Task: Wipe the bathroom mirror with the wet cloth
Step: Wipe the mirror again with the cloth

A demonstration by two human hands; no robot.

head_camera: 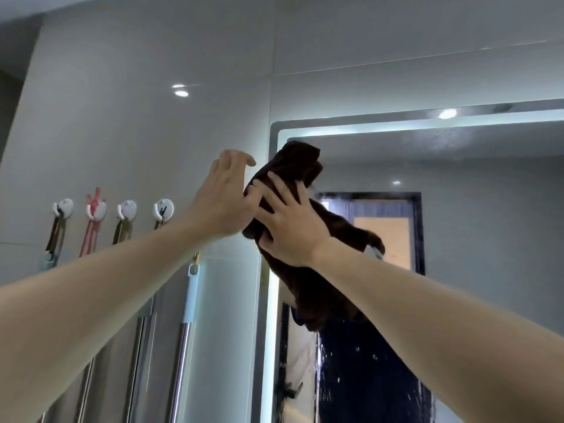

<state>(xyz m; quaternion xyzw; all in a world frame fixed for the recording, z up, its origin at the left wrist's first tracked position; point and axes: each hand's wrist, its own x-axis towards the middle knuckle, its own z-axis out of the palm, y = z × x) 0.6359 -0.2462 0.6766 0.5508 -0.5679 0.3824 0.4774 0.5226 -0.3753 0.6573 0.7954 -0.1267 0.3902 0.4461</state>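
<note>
White hooks (pixel 128 209) hang on the wall at the left. Next, the left hand (pixel 224 196) curls its fingers and pinches the side of the dark cloth (pixel 294 160). The right hand (pixel 293 228) is spread flat, pressing the cloth on the mirror (pixel 473 239) near its top left corner. Water drops (pixel 357 349) sit lower down. I think the wiping has only begun; most of the glass is left.

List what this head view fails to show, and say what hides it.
Mirror: right and lower parts cut off by the frame edges.
Glass under the cloth: hidden by it and the right hand.
Left hand: whether it pinches the cloth is unclear, fingertips blurred.
Hanging poles: lower ends cut off by the bottom edge.
</note>
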